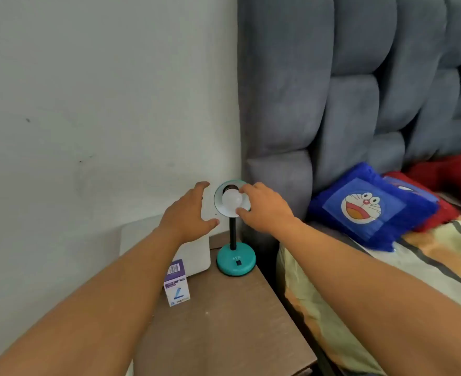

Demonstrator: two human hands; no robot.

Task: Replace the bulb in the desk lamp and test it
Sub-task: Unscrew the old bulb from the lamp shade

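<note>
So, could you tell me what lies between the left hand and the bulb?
In the head view, only the teal rim of the lamp shade and a strip of white wall separate the open left hand from the bulb.

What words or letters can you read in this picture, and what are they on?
"ATR", as best it reads, faint raised letters on the teal lamp base.
Small bulb box: a barcode on top and print on its front, all too blurred to read.
Blue cushion: a cartoon cat face only, no words.
</note>
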